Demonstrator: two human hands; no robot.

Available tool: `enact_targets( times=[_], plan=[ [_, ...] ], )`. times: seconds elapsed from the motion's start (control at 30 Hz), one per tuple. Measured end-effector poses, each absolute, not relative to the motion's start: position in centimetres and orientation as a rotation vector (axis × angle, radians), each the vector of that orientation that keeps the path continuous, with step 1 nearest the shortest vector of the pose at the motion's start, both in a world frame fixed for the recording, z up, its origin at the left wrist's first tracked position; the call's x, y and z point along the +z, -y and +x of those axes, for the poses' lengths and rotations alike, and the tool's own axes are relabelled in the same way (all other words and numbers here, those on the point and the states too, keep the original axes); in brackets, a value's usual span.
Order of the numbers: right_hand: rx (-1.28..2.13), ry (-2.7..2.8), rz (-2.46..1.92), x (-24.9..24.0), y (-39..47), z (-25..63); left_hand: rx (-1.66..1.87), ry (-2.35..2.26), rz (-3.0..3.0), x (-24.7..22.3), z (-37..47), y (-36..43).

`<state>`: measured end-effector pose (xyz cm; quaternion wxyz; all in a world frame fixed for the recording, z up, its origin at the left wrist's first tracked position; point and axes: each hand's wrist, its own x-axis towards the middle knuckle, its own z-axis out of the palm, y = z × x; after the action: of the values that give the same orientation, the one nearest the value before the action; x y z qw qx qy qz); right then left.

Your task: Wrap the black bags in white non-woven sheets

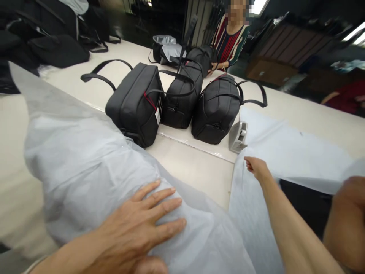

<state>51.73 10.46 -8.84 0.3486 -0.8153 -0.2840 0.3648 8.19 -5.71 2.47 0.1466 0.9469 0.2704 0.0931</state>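
Presumably mid-spreading, the left hand (142, 219) lies splayed on translucent grey sheeting (85, 156); the right hand (256, 166) pinches pale-blue sheeting (279, 148), next needing gentle tension.

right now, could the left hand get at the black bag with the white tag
Probably yes: the left hand lies spread on the grey sheet, and nothing else stands between it and the black bag.

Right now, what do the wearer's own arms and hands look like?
The left hand and right hand are bare, without visible rings. A pale edge, perhaps a cuff, crosses the left forearm; the right forearm shows no sleeve.
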Motion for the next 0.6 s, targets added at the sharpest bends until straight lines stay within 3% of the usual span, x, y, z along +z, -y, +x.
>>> enact_targets(
  times=[0.2,0.3,0.6],
  plan=[
    [1.852,1.606,-1.433,2.6,-2.0,41.1,0.294,-0.821,2.618,2.0,8.2,6.6],
    [2.215,1.864,-1.253,4.7,0.2,35.8,0.281,-0.808,2.618,1.5,8.2,6.7],
    [2.101,2.076,-1.449,0.0,-1.3,33.0,0.404,-0.848,2.563,1.5,8.0,7.2]
  ],
)
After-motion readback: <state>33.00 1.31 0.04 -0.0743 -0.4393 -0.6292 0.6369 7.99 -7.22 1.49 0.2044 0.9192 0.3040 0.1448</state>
